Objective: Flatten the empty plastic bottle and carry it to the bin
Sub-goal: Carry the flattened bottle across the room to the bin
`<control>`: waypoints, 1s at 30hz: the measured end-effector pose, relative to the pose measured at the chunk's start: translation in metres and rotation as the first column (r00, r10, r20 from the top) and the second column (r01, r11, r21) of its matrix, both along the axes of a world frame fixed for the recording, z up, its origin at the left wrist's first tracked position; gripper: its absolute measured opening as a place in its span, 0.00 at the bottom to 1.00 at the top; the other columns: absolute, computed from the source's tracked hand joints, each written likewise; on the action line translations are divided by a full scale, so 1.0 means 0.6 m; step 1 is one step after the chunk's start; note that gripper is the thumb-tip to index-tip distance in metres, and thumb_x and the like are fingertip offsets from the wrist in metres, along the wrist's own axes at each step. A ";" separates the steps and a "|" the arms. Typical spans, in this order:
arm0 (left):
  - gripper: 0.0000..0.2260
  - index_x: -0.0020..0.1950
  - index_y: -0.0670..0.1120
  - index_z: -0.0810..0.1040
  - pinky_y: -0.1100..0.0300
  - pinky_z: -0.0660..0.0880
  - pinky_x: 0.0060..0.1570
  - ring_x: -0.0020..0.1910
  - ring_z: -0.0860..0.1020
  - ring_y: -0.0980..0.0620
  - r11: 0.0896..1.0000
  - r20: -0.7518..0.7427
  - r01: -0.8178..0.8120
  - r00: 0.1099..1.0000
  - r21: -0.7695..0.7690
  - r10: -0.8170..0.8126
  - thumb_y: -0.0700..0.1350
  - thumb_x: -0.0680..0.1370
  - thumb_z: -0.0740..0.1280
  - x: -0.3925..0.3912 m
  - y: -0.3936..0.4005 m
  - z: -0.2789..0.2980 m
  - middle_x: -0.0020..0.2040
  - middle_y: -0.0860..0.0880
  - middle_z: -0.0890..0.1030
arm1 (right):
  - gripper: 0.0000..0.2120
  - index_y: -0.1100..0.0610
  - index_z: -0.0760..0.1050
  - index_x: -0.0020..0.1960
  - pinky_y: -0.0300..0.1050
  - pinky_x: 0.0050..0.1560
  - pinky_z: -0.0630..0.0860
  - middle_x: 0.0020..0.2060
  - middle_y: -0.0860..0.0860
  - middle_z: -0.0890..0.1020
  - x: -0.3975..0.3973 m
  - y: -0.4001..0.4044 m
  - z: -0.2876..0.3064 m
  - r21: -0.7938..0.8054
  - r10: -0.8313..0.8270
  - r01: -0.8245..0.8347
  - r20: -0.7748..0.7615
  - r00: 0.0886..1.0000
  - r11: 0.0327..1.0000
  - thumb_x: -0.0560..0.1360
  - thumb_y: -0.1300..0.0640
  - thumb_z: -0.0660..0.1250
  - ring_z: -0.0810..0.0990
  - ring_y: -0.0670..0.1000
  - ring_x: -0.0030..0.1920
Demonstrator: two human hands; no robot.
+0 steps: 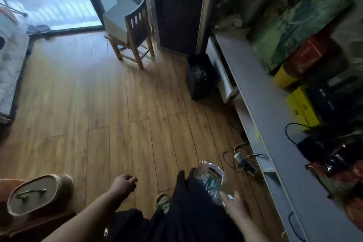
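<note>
A crumpled clear plastic bottle [211,180] with a green label hangs low at the bottom centre-right, held at its lower end by my right hand [234,205]. My left hand [123,183] swings free at the bottom centre, fingers loosely curled, holding nothing. A black bin [200,76] stands on the wooden floor ahead, against the end of the long cabinet, well beyond both hands. The picture is blurred by motion.
A long grey low cabinet [261,104] with boxes and bags on it runs along the right. A power strip and cables [244,161] lie on the floor beside it. A wooden chair [133,31] stands ahead. A slipper [37,194] lies at the bottom left.
</note>
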State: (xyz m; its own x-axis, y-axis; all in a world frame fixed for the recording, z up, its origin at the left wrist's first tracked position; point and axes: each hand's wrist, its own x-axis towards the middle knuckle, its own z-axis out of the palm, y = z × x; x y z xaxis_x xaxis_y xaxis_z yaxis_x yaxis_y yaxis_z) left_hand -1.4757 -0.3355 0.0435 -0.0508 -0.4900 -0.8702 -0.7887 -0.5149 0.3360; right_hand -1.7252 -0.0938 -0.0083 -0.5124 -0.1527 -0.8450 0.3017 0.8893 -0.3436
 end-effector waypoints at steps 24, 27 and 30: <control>0.09 0.56 0.42 0.77 0.62 0.73 0.50 0.49 0.77 0.54 0.980 0.014 0.189 0.982 0.056 -0.190 0.42 0.79 0.62 -0.499 -0.471 -0.034 0.55 0.45 0.80 | 0.28 0.68 0.64 0.69 0.44 0.47 0.68 0.64 0.65 0.73 -0.569 -0.606 -0.026 0.067 0.140 -0.145 0.066 0.988 0.987 0.76 0.53 0.67 0.73 0.55 0.51; 0.05 0.49 0.46 0.78 0.65 0.74 0.45 0.44 0.78 0.57 0.974 0.023 0.213 0.976 0.076 -0.216 0.43 0.78 0.63 -0.522 -0.568 -0.056 0.51 0.48 0.81 | 0.29 0.68 0.64 0.69 0.41 0.37 0.69 0.63 0.64 0.75 -0.601 -0.674 -0.038 0.089 0.128 -0.135 0.078 0.989 0.987 0.76 0.53 0.67 0.74 0.54 0.46; 0.10 0.52 0.41 0.80 0.65 0.74 0.31 0.36 0.80 0.54 0.993 0.052 0.107 0.993 0.041 -0.109 0.45 0.78 0.64 -0.563 -0.695 -0.067 0.40 0.48 0.83 | 0.26 0.67 0.66 0.67 0.40 0.27 0.67 0.56 0.64 0.78 -0.646 -0.751 -0.037 0.107 0.121 -0.129 0.074 0.990 0.986 0.76 0.53 0.67 0.73 0.52 0.32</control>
State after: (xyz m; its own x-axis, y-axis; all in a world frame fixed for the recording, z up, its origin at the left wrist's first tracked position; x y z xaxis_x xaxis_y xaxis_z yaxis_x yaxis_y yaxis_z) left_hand -1.8136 -0.7526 0.0033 -0.0535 -0.4510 -0.8909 -0.8568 -0.4375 0.2729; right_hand -2.1127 -0.5445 -0.0307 -0.4366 -0.1152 -0.8922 0.2048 0.9530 -0.2233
